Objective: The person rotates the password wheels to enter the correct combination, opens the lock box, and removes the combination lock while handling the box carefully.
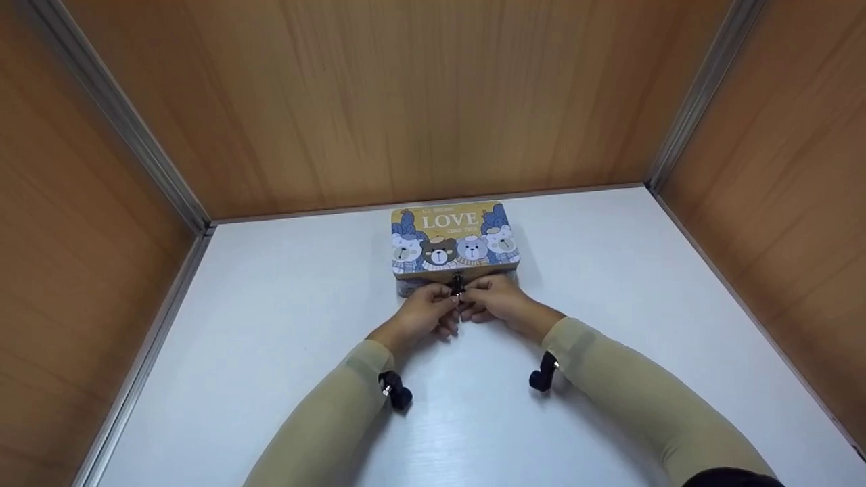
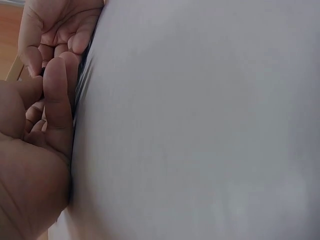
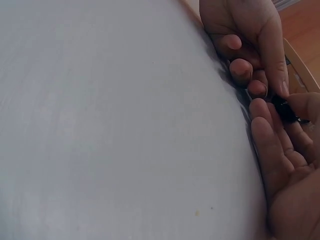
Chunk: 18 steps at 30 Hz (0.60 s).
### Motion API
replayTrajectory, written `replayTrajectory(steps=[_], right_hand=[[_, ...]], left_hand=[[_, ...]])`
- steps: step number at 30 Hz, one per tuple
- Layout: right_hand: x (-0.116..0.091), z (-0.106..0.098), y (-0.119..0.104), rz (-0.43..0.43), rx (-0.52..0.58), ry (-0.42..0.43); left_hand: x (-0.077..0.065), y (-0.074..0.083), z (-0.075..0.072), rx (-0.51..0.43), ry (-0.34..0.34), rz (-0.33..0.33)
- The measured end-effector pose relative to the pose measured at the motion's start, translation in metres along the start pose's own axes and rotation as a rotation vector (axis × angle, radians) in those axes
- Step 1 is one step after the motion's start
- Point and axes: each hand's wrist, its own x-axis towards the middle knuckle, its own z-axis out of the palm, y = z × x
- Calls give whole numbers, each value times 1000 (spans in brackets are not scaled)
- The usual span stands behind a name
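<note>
A tin box with bears and the word LOVE on its lid stands closed near the back wall. At the middle of its front is a small black lock, with a bit of shiny metal showing below. My left hand comes in from the left and pinches the lock at thumb and fingertips. From the right, my right hand pinches it too, thumb on top and other fingers curled beneath. In the right wrist view the black lock sits between the fingertips of both hands, which partly cover it.
The white table spreads around the box and under both forearms. Wood-grain panels stand behind it and on either side, with grey metal strips at the corners. A small black device hangs at each wrist.
</note>
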Motion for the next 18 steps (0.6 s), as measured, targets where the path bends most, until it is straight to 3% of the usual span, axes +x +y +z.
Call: replayTrajectory(steps=[18], right_hand=[[-1, 4, -1, -8, -52, -33]], left_hand=[[-1, -1, -1, -7, -4, 5]])
